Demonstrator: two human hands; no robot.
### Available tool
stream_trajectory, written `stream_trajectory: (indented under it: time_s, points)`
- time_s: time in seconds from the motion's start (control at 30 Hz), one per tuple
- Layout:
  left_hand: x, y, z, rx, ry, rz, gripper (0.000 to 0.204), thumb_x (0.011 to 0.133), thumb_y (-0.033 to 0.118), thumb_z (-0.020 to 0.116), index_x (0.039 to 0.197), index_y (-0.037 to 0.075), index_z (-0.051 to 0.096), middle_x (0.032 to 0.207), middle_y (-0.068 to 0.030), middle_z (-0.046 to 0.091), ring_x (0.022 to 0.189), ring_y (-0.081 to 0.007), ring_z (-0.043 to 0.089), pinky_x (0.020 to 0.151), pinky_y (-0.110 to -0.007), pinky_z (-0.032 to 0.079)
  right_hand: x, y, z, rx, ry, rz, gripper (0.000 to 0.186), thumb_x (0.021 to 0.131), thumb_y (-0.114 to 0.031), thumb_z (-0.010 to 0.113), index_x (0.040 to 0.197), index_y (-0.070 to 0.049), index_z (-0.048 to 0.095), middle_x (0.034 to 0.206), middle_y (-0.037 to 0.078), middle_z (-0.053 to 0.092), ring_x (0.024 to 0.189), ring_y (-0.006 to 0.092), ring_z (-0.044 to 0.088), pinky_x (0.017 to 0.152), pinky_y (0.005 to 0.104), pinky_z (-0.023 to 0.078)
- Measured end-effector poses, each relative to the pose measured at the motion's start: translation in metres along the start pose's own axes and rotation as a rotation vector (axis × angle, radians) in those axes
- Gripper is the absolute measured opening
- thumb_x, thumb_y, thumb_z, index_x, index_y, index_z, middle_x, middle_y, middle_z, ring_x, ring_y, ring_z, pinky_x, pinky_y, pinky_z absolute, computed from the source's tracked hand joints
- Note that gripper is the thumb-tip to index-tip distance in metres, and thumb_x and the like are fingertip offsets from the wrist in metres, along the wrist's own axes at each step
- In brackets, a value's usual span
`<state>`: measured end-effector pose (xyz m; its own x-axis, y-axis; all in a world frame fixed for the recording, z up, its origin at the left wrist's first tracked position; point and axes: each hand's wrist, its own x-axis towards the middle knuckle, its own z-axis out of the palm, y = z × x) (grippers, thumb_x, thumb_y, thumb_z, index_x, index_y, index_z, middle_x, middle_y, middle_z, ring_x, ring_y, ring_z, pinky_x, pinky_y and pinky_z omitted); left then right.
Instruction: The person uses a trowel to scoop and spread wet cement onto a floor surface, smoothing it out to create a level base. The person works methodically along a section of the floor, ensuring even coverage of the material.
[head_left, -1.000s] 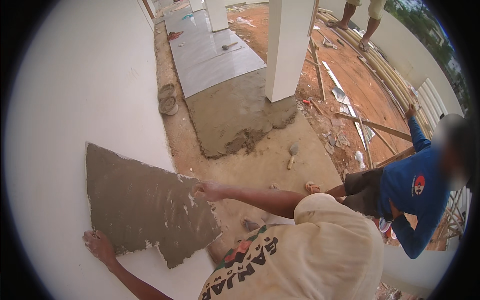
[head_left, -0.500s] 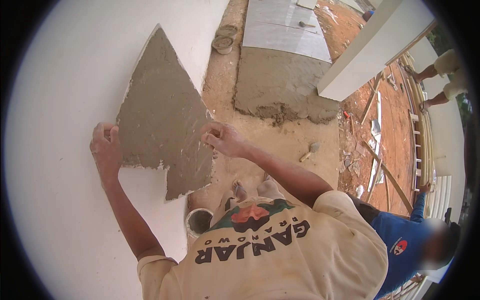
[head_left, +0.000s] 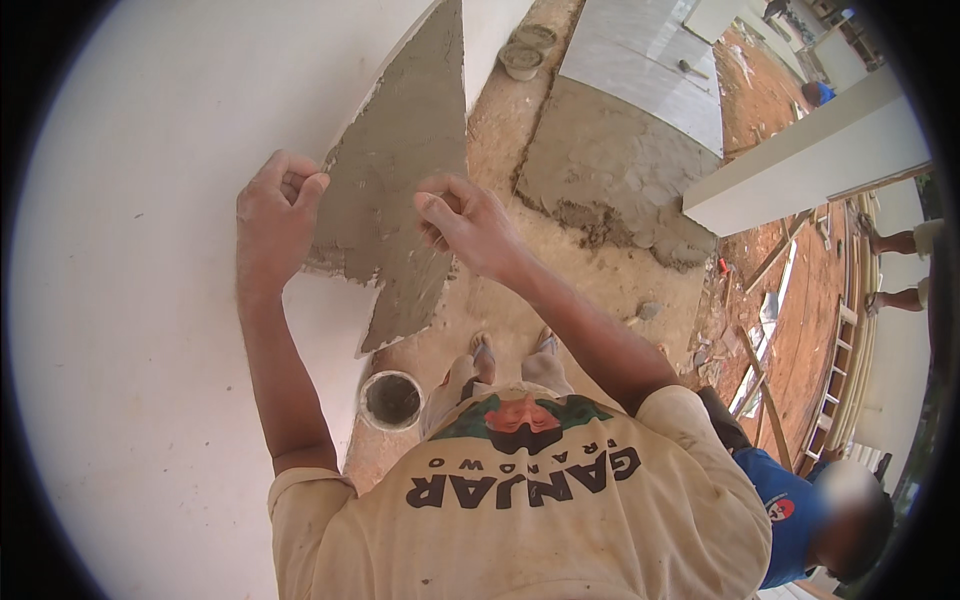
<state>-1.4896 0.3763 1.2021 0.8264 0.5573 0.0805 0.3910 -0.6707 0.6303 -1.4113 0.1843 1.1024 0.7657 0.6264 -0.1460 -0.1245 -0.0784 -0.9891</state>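
Grey wet mortar [head_left: 400,130] covers a pointed, ragged-edged patch along the foot of the white wall, with a stepped notch at its near end. My left hand [head_left: 277,215] is closed in a pinch in front of the patch's left edge. Over its right part my right hand [head_left: 468,222] is also pinched, thumb against curled fingers. The two hands face each other, a short gap apart. Whatever they pinch, if anything, is too thin or hidden to make out. A round bucket [head_left: 391,400] stands below the patch, by the wall.
Mortar spread on the floor [head_left: 620,165] meets pale tiles [head_left: 640,50] ahead. A trowel [head_left: 646,312] lies right of my forearm, a mallet [head_left: 690,68] on the tiles. A white pillar [head_left: 800,150] slants at right; a person in blue [head_left: 775,500] is close by.
My hands have risen closer to my head and drawn nearer each other, still pinched. The view has swung, so the mortar patch and floor sit farther right.
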Motion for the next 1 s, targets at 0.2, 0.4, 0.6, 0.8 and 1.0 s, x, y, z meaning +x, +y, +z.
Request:
stream_trajectory:
  time_s: [0.2,0.4,0.6,0.8,1.0]
  points:
    - [0.002,-0.004,0.006,-0.096,-0.034,0.045,0.014,0.091,0.012,0.065,0.100,0.002,0.063,0.083,-0.0036,0.062,0.072,-0.0131,0.057,0.068,-0.031,0.050,0.019,-0.010,0.029,-0.043,0.030,-0.025,0.049,0.096,-0.037,0.061,0.123,0.004,0.058,0.086,0.014,0.070,0.076,0.0202,0.068,0.071,0.0339,0.052]
    - [0.009,-0.001,0.004,-0.193,-0.179,0.066,0.016,0.088,0.007,0.063,0.103,0.002,0.061,0.083,0.0001,0.057,0.075,-0.0088,0.054,0.069,-0.025,0.046,-0.014,-0.010,0.060,-0.179,-0.033,-0.133,0.065,0.092,-0.037,0.066,0.132,0.010,0.048,0.104,0.023,0.067,0.094,0.0315,0.068,0.083,0.0403,0.054]
    - [0.017,-0.011,0.014,-0.318,-0.300,0.151,0.023,0.085,0.001,0.060,0.108,0.000,0.059,0.079,-0.0009,0.057,0.072,-0.0078,0.054,0.064,-0.025,0.048,-0.040,-0.001,0.081,-0.329,0.078,-0.270,0.075,0.089,-0.039,0.069,0.136,0.013,0.042,0.115,0.027,0.059,0.101,0.0376,0.065,0.087,0.0427,0.053]
    - [0.016,-0.008,0.027,-0.438,-0.381,0.209,0.023,0.083,-0.003,0.060,0.106,-0.001,0.058,0.077,0.0006,0.054,0.070,-0.0058,0.052,0.061,-0.022,0.046,-0.058,-0.010,0.078,-0.394,0.115,-0.180,0.078,0.090,-0.042,0.069,0.138,0.012,0.041,0.113,0.025,0.059,0.102,0.0369,0.063,0.087,0.0427,0.051]
    - [0.011,-0.001,0.042,-0.475,-0.434,0.291,0.025,0.080,0.000,0.062,0.105,0.000,0.057,0.076,0.0004,0.053,0.065,-0.0047,0.050,0.056,-0.022,0.043,-0.080,-0.018,0.067,-0.338,0.116,-0.158,0.077,0.090,-0.039,0.068,0.139,0.013,0.040,0.107,0.022,0.060,0.096,0.0327,0.064,0.084,0.0404,0.052]
